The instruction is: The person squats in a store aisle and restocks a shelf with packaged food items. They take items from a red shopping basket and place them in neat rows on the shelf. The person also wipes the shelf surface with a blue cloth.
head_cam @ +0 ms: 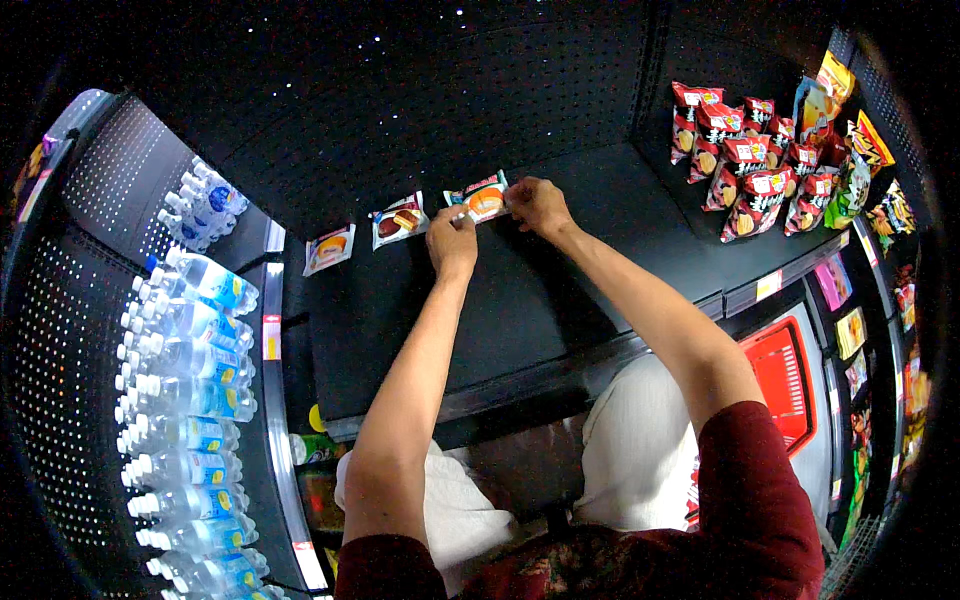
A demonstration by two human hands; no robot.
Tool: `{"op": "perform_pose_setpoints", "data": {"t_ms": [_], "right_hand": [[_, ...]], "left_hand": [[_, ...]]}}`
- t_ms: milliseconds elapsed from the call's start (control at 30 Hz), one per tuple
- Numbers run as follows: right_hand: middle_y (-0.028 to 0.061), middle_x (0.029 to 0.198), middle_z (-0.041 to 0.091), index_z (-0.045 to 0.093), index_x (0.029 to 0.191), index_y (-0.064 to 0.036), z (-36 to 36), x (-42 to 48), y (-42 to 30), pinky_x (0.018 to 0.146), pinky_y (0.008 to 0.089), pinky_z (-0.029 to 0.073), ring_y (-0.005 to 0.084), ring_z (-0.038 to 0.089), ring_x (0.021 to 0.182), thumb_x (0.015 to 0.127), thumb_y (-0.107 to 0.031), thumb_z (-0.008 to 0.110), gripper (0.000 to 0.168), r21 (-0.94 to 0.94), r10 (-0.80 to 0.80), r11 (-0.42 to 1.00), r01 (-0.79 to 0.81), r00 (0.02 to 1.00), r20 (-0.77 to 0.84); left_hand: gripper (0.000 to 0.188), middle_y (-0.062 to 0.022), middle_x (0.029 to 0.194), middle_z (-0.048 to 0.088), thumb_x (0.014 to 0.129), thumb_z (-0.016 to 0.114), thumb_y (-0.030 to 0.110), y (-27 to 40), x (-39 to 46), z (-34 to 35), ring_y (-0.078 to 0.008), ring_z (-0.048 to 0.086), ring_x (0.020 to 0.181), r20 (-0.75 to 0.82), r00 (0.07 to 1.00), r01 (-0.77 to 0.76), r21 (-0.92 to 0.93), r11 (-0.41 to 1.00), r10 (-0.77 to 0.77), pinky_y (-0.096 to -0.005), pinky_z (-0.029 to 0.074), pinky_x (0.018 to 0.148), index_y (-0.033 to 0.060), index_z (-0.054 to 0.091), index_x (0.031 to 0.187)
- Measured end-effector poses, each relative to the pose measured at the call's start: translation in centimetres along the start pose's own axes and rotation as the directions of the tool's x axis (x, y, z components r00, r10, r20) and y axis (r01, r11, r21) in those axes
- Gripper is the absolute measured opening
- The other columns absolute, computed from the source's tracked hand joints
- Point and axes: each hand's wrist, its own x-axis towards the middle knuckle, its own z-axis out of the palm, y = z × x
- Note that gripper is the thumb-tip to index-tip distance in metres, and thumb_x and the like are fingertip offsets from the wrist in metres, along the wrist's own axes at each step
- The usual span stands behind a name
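A small snack-cake packet with an orange-and-white front leans at the back of a black shelf. My left hand pinches its lower left edge, the fingertips partly covering it. At the packet's right edge is my right hand, fingers curled in against it. Left of my left hand stands a brown-and-white snack packet picturing a chocolate-coated cake. Farther left, another orange-and-white snack packet leans the same way. The three packets form a row with gaps between them.
Red chip bags stand in rows at the right end. Rows of water bottles fill the shelf at left. Below right is a red shopping basket. A metal price rail edges the shelf; a perforated black panel backs it.
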Motion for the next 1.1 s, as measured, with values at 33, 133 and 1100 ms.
{"op": "perform_pose_setpoints", "data": {"t_ms": [33,133,1100], "right_hand": [[0.0142,0.078,0.07,0.069,0.098,0.0,0.2,0.1,-0.3,0.062,0.0355,0.055,0.0212,0.068,0.065,0.086,-0.009,0.068,0.015,0.014,0.018,1.0,-0.018,1.0,0.003],[0.0153,0.085,0.072,0.071,0.103,-0.003,0.6,0.5,-0.4,0.069,0.0368,0.056,0.0237,0.07,0.071,0.086,-0.008,0.066,0.019,-0.027,0.045,0.999,-0.045,0.999,-0.001],[0.0046,0.097,0.067,0.062,0.119,-0.005,-27.0,-37.3,13.5,0.064,0.0254,0.053,0.0106,0.062,0.082,0.097,-0.025,0.059,0.03,0.05,0.325,0.943,-0.328,0.883,-0.34]], "left_hand": [[0.026,-0.0161,0.103,0.071,0.083,0.069,0.012,-0.4,0.3,0.2,-0.0272,0.068,0.094,-0.013,1.0,-0.005,0.012,1.0,0.005,-0.0341,0.052,0.084,0.0029,0.072,0.107],[0.027,-0.0173,0.105,0.071,0.083,0.069,0.013,-0.4,0.8,0.6,-0.0286,0.068,0.095,-0.023,1.0,0.006,0.014,1.0,-0.005,-0.0363,0.052,0.085,0.0032,0.071,0.108],[0.032,-0.0109,0.132,0.053,0.095,0.06,0.016,7.5,-11.5,-8.0,-0.0174,0.062,0.102,0.482,0.867,-0.146,0.003,0.989,0.126,-0.0297,0.052,0.081,0.0105,0.061,0.126]]}}
